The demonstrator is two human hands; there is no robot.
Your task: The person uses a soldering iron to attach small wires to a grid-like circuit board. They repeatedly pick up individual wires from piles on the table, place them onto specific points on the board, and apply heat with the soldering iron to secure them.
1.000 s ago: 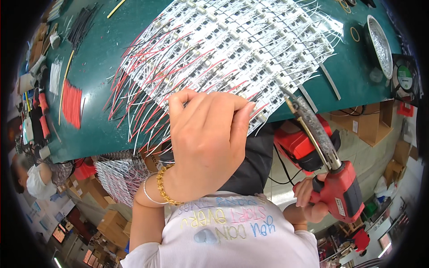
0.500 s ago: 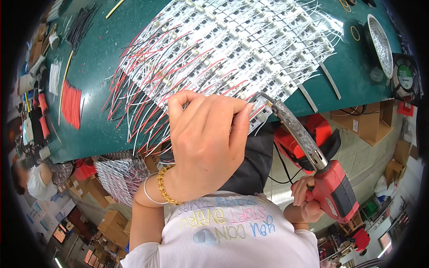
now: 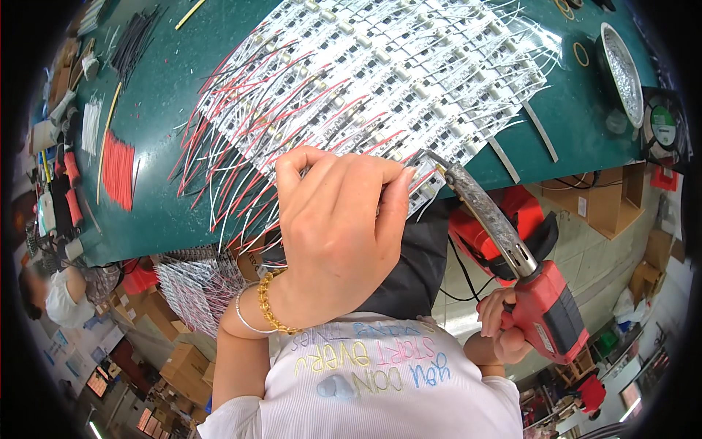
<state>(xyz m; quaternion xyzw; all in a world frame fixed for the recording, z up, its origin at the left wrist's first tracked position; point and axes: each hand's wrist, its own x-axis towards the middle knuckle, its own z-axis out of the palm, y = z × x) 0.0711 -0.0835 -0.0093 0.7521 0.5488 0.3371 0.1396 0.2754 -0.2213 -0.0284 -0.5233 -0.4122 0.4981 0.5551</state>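
A large panel of white circuit boards (image 3: 409, 80) lies on the green table, with rows of small parts and many red, white and black wires (image 3: 248, 146) sticking out. Over its near corner, my left hand (image 3: 336, 227) is closed, thumb and forefinger pinching a thin red wire (image 3: 424, 178) against the panel. The rest of its fingers are curled. My right hand (image 3: 503, 325) grips a red-and-black soldering gun (image 3: 550, 314) from below. Its worn metal barrel slants up to the left, and the bent tip (image 3: 434, 158) touches the panel just beside my left fingertips.
Bundles of red wires (image 3: 118, 172), black wires (image 3: 135, 44) and white wires (image 3: 91, 124) lie at the left. A metal bowl (image 3: 621, 77) and a wire spool (image 3: 663, 126) stand at the right. Below the table edge are another wired panel (image 3: 197, 289) and cardboard boxes (image 3: 191, 372).
The soldering gun has shifted very slightly. Both hands otherwise keep their places, and the panel has not moved.
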